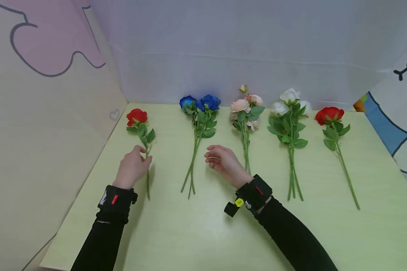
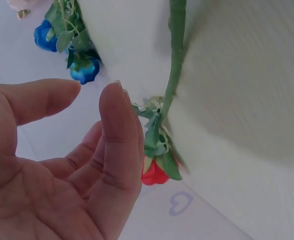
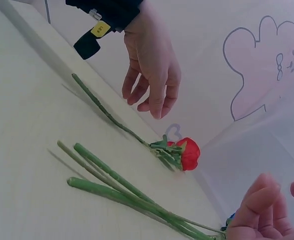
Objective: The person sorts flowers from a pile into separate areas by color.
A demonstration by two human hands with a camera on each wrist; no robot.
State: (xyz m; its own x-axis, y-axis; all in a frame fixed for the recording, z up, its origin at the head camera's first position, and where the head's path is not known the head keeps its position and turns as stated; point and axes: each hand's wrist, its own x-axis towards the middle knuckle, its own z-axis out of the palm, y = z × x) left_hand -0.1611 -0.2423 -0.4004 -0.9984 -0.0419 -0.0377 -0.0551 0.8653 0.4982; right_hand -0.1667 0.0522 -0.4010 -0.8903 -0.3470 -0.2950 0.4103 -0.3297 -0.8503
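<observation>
My left hand [image 1: 132, 167] hovers beside the stem of the red rose [image 1: 136, 116] at the table's left. In the left wrist view, a gap parts the thumb from the bent fingers [image 2: 117, 145], and the green stem [image 2: 177, 55] runs outside them. Loosely curved and holding nothing, my right hand [image 1: 226, 164] is over the table between the blue roses [image 1: 208, 102] and the pale pink flowers [image 1: 240, 106]. The pink stems pass partly out of sight behind it. The right wrist view catches the left hand [image 3: 154, 70] above the rose stem.
White flowers [image 1: 289, 96] with several stems lie to the right, then another red rose [image 1: 329, 114]. All blooms point to the back of the pale table [image 1: 196, 241]. A wall covering [image 1: 237, 45] rises behind, with cartoon-printed walls at both sides.
</observation>
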